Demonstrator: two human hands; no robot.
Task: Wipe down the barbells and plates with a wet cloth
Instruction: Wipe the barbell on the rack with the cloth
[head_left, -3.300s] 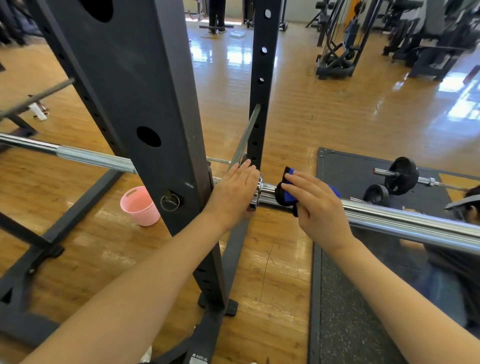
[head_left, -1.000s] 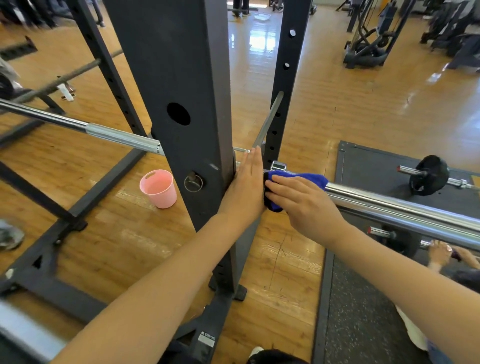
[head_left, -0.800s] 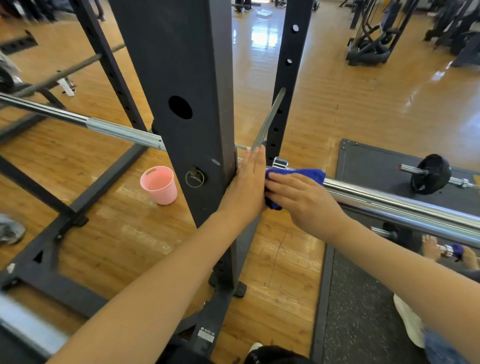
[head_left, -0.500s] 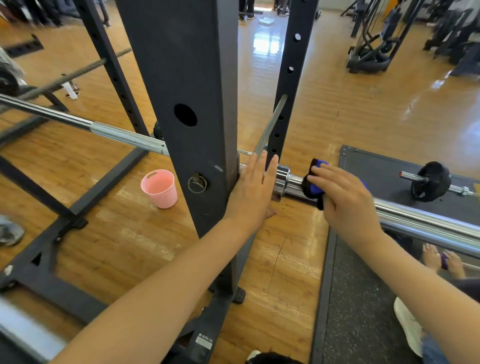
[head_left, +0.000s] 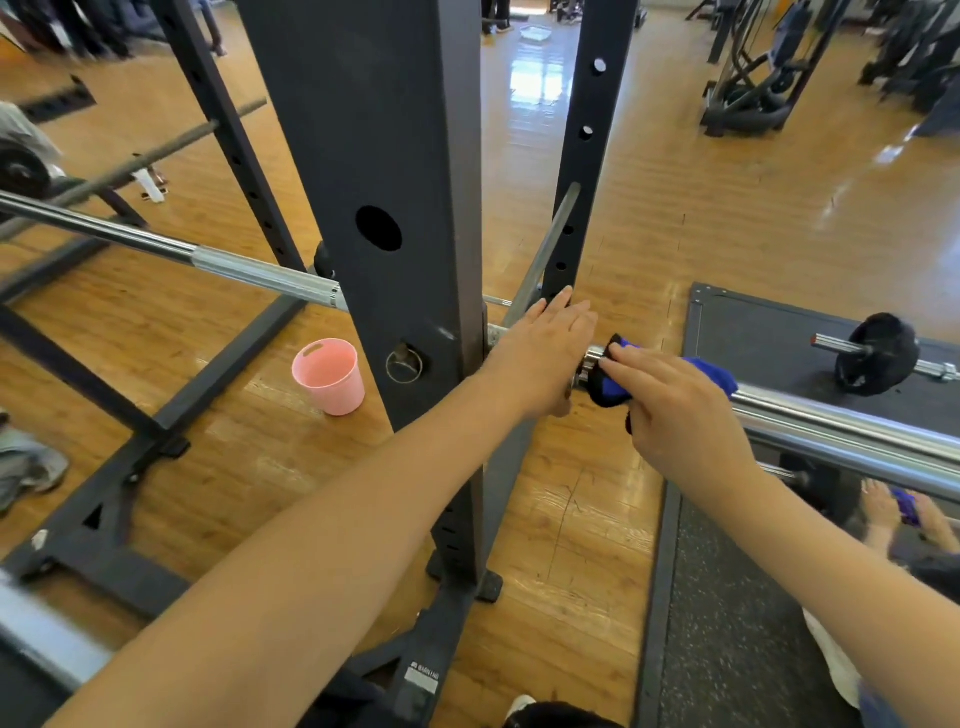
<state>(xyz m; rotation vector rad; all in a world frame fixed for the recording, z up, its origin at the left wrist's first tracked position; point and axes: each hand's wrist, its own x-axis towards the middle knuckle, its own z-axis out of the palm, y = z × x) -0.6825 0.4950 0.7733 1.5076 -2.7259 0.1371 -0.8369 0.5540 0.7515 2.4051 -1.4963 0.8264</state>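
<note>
Now the right hand, gripping the blue wet cloth around the long chrome barbell sleeve, has slid back inward to the collar after a stroke outward, so that stretch looks nearly wiped. The left hand rests flat-fingered against the dark steel rack upright. Inward the upright blocks travel; outward the sleeve runs free.

We are in a gym: dark steel rack upright, chrome barbell, black weight machines beyond.
</note>
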